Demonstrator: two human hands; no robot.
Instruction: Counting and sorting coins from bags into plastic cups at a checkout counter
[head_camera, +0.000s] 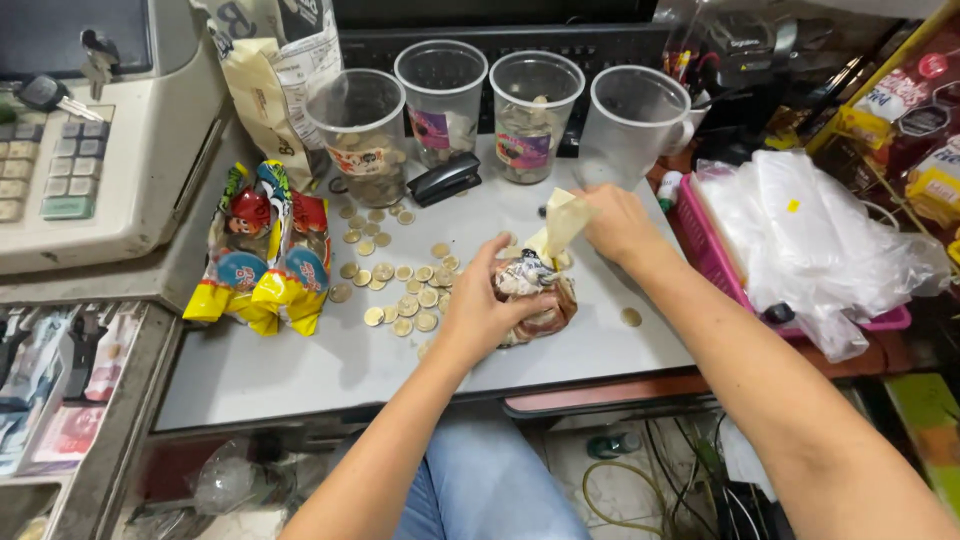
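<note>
**Coin bag held at both ends over desk**

The left hand (480, 310) clenches round the body of the coin bag (540, 295), pinning it to the desk (300, 370). The right hand (615, 225) has its fingers pinched on the bag's neck (562, 220), drawn upward, apparently to keep the mouth controlled. Loose coins (400, 295) lie just left; four cups (440, 95) stand behind, some holding coins.

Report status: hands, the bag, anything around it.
Left hand grips the coin bag on the counter. Right hand pinches its top. Loose coins beside it, cups behind.
</note>
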